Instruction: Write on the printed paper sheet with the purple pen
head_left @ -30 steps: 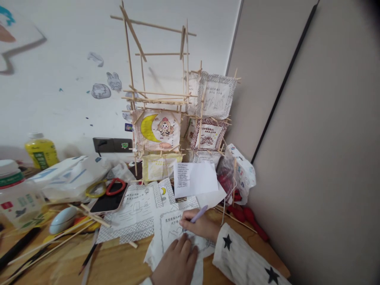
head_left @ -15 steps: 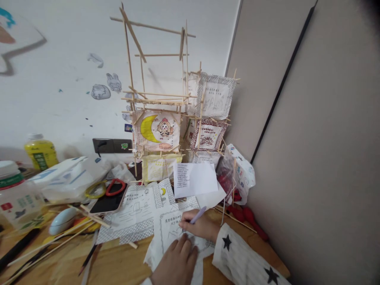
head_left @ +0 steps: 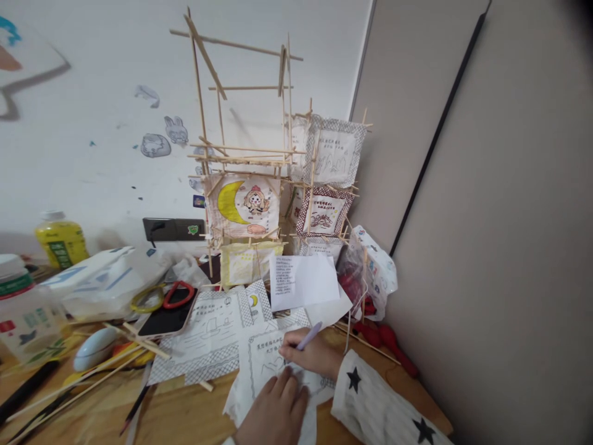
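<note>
Right grip [head_left: 311,353]: pinching pen [head_left: 309,335], lower centre
Left grip [head_left: 273,406]: released, flat on drawing [head_left: 258,361]
Crease: possible if left drags

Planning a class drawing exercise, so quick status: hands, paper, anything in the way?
Right hand: fingers around pen. Left hand resting on paper. Paper bears writing and drawing, partly hidden by hands. Boat drawing beside it.
</note>
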The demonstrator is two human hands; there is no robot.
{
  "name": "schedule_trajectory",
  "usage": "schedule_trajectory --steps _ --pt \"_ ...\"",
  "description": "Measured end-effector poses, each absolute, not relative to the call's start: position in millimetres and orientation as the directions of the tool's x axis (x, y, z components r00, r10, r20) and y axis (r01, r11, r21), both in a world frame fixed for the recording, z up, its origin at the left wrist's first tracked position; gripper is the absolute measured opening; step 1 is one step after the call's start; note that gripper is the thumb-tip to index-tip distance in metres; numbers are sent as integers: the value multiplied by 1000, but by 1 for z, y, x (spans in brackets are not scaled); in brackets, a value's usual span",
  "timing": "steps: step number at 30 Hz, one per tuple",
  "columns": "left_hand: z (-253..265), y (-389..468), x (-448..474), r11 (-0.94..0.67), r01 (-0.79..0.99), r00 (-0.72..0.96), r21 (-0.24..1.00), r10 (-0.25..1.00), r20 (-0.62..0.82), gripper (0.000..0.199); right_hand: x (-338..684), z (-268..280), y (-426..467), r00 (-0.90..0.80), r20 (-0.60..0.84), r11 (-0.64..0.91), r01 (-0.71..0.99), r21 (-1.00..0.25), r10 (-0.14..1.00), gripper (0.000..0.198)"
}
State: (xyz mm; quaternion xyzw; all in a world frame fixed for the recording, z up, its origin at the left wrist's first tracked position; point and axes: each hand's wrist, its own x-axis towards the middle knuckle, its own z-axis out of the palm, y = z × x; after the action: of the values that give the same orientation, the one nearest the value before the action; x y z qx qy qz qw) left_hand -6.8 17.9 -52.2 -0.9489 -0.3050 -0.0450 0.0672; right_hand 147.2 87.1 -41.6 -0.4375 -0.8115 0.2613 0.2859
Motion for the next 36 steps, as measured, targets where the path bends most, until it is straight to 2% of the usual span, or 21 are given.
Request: schedule_trajectory --steps 4,11,17,27,36 --pt "-55 18 -7 -806 584 809 -91 569 148 32 150 -45 87 -415 220 441 574 -690 883 27" --pt "-53 19 -5 -811 573 819 -116 564 103 34 151 -43 85 -370 197 388 565 -728 908 26" --pt "-51 18 -6 -805 585 809 -94 574 125 33 151 -43 86 -383 203 398 545 -738 901 28" --pt "-49 17 -7 -809 580 814 -96 573 93 35 148 -44 87 -428 216 450 581 -678 878 29" --pt "-53 18 -7 -805 583 808 -106 562 176 31 148 -41 86 -415 205 431 580 -691 887 30"
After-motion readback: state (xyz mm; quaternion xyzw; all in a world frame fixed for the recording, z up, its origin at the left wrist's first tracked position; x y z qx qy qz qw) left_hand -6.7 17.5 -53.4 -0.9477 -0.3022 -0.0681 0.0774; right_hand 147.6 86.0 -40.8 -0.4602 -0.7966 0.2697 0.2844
